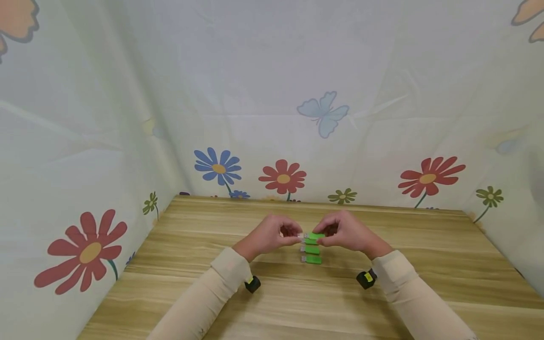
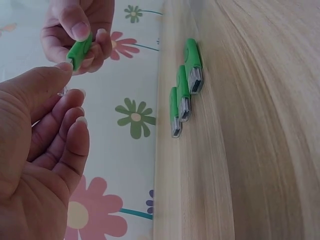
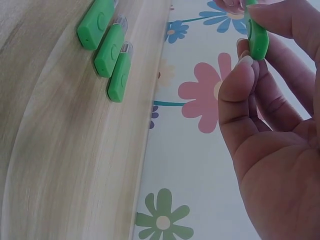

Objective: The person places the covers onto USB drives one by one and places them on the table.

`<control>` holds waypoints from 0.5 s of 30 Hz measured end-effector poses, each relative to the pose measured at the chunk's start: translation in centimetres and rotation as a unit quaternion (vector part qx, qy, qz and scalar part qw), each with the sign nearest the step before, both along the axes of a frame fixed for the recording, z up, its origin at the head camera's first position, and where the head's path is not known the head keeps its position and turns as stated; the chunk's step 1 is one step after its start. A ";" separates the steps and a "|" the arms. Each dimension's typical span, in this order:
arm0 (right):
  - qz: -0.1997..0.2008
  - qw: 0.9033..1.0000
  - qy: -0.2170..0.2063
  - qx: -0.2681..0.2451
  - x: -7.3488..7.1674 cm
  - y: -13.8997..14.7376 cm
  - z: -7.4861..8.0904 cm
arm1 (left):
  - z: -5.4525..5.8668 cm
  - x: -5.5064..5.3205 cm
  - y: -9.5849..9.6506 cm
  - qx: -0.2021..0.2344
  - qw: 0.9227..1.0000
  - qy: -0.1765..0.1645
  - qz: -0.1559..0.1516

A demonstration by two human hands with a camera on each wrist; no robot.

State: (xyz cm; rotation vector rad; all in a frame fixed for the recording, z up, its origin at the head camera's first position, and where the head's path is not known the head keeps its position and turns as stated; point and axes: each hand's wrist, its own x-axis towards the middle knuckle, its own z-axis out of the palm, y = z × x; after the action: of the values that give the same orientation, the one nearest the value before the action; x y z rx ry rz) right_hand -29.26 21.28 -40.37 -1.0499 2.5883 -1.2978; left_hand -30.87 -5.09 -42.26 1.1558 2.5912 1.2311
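Note:
A green USB stick (image 1: pixel 316 235) is pinched between the thumb and fingers of my right hand (image 1: pixel 346 232), raised above the table. My left hand (image 1: pixel 272 234) faces it from the left, its thumb and fingertips pinching a small clear cap (image 2: pixel 62 92), mostly hidden by the fingers. Beneath the hands, three more green USB sticks lie in a row on the table: a near one (image 1: pixel 313 259), a middle one (image 1: pixel 312 250) and a far one (image 1: pixel 312 242). Clear caps cover their metal plugs, which point left in the head view.
The wood-grain table (image 1: pixel 204 226) carries the row of sticks. A white curtain (image 1: pixel 255 71) printed with flowers and a butterfly hangs behind the table and along its sides. Each wrist wears a small black camera (image 1: pixel 252 284) on a strap.

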 end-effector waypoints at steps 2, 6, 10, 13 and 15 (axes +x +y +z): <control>0.002 1.000 -0.004 -0.003 -0.1 0.0 -0.1 | -0.1 0.0 0.0 0.002 1.000 0.000 -0.001; -0.001 1.000 -0.008 -0.002 -0.1 -0.1 -0.2 | -0.2 -0.1 0.0 0.004 1.000 -0.002 -0.002; -0.006 1.000 -0.008 -0.001 -0.1 -0.2 -0.2 | -0.2 -0.1 0.0 0.004 1.000 0.004 -0.001; -0.004 1.000 -0.007 -0.002 -0.1 -0.2 -0.2 | -0.2 0.0 0.0 0.001 1.000 0.004 -0.001; -0.001 1.000 -0.007 -0.004 0.0 -0.2 -0.2 | -0.1 0.1 0.1 -0.001 1.000 0.002 0.000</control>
State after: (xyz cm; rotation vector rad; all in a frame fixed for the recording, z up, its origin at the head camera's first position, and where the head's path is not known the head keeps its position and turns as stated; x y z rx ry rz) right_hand -29.30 21.07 -40.55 -1.0350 2.5778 -1.3119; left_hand -30.78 -5.04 -42.33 1.1589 2.5940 1.2266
